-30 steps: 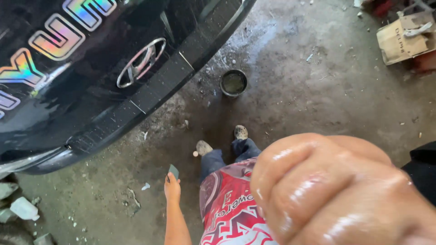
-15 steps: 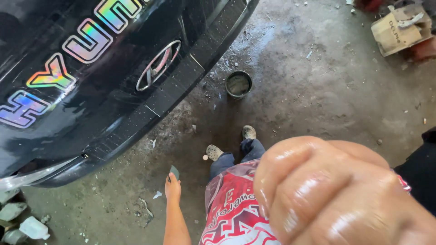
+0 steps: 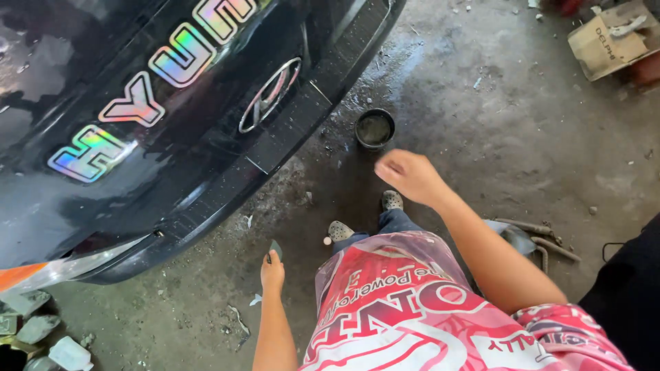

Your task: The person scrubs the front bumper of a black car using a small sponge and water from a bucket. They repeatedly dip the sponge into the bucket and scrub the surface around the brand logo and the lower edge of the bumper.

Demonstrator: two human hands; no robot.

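At the far left, a heap of pale grey broken rubble pieces (image 3: pixel 31 330) is seen on the ground beside the orange corner of the bodywork. Above it, the glossy black car body panel (image 3: pixel 137 137) fills the upper left of the view, with rainbow-foil lettering across it and a chrome oval badge (image 3: pixel 269 95) set near its ribbed black lower trim. The stained grey concrete floor (image 3: pixel 481 137) is spread out below and to the right.

Moving in, the left hand (image 3: pixel 272 271) is held low, close to the person's side, and its fingers are closed around a small flat dark grey piece (image 3: pixel 275 249), which is pinched at the top of the hand and pointed toward the car; what the piece is cannot be told. Just to the right, two grey perforated clog shoes (image 3: pixel 364 216) are planted on the floor, under a red and white printed shirt (image 3: pixel 412 316).

Further right, the right hand (image 3: pixel 409 175) is raised in the air above the shoes, nothing held, its fingers curled loosely inward and kept close together. Just beyond it a small round black tin of murky liquid (image 3: pixel 375 128) is stood on the floor, apart from the hand.

Rusty metal rods and a grey scrap (image 3: pixel 533 237) are lying past the forearm, and a battered brown cardboard box (image 3: pixel 608 40) is sat at the top right.
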